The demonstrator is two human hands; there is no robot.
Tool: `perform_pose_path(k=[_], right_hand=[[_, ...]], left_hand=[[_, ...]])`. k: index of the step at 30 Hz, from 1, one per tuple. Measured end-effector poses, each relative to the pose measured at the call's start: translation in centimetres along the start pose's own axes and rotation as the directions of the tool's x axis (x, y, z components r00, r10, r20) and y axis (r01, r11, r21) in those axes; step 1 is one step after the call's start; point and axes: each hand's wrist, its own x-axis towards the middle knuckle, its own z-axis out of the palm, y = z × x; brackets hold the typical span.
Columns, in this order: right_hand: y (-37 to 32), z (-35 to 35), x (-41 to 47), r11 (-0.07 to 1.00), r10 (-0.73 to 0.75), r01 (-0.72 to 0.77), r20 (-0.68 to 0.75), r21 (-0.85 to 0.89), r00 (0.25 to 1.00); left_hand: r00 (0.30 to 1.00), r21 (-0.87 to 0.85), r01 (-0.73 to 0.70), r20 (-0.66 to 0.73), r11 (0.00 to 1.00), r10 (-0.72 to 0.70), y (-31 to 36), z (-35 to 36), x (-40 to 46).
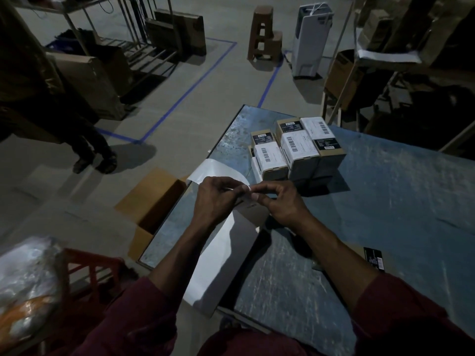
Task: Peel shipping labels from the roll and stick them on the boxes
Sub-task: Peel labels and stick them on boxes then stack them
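Both hands — left hand and right hand — pinch the label strip at chest height, seemingly to start a peel before reaching the boxes.

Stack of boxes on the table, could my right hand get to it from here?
Probably yes. The boxes stand just beyond the right hand with bare table between them. But both hands are pinching the label strip, so the right one must let go first.

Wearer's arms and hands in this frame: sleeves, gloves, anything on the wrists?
Both hands are bare, no gloves: left hand, right hand. Dark maroon sleeves are pushed up near the elbows, leaving the forearms uncovered. No watch, rings or bands visible on either wrist, though the lighting is dim.
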Motion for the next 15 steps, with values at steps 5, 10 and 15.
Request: perform_pose_path(k=[5,10,15], right_hand=[[1.2,0.3,0.5,0.998,0.065,-0.064,-0.084,0.009,0.994],[2.2,0.5,1.2,0.982,0.190,-0.189,-0.121,0.016,0.974],[2.7,0.9,1.7,0.949,0.285,-0.302,-0.166,-0.089,0.944]], left_hand=[[0.989,-0.097,0.092,-0.110,0.991,-0.103,-0.8,-0.4,1.2],[0.883,-0.537,0.335,-0.107,0.774,-0.457,-0.2,-2.7,3.8],[0.818,-0.573,0.285,-0.272,0.769,-0.506,-1.1,-5.6,6.5]])
